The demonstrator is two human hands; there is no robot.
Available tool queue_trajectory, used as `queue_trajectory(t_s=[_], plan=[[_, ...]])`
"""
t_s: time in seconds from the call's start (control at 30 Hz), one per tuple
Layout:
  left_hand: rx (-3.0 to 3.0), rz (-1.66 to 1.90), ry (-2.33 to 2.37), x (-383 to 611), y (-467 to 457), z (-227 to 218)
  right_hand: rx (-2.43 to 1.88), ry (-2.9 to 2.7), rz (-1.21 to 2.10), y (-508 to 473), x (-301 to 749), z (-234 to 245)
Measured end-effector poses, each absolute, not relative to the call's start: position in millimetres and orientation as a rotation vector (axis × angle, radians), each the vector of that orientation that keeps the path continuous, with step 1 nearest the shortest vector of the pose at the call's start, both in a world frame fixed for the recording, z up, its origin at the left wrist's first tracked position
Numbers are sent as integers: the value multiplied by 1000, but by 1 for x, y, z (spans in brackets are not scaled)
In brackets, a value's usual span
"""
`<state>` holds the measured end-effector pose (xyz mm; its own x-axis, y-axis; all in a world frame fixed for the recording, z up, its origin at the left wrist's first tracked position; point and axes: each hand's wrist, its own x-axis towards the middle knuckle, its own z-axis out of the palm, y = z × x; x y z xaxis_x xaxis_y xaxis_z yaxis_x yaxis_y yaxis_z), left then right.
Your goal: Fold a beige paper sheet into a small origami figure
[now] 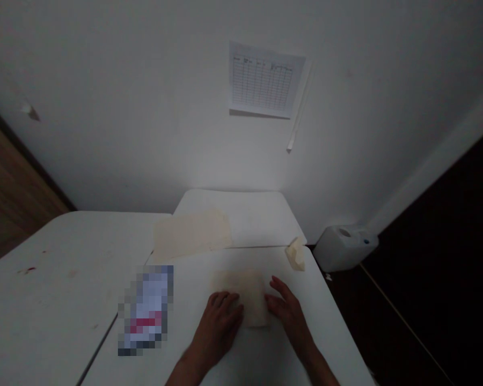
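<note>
A folded beige piece (254, 305), cloth or paper, I cannot tell which, lies flat on the white table in front of me. My left hand (224, 321) rests against its left side, fingers loosely bent over the edge and thumb apart from them. At the right edge is my right hand (288, 312), its fingers spread and nothing between them; a fingertip is close to the edge, and whether it touches is unclear. Further back, a larger beige sheet (193, 236) lies spread across the seam between tables.
A crumpled beige scrap (295, 253) sits by the right edge of the table (322, 332). Left of my hands lies a pixelated item (148, 305). A white plastic jug (344, 249) stands on the dark floor at right. A printed table sheet (265, 80) hangs on the wall.
</note>
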<state>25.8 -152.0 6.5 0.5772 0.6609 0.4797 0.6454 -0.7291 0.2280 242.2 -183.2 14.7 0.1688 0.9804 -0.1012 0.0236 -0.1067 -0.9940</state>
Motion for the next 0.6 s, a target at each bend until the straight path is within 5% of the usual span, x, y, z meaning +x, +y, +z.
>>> queue_trajectory(t_s=[0.6], plan=[[2767, 833, 1214, 39, -162, 0, -1379, -1113, 986, -181, 252, 14]])
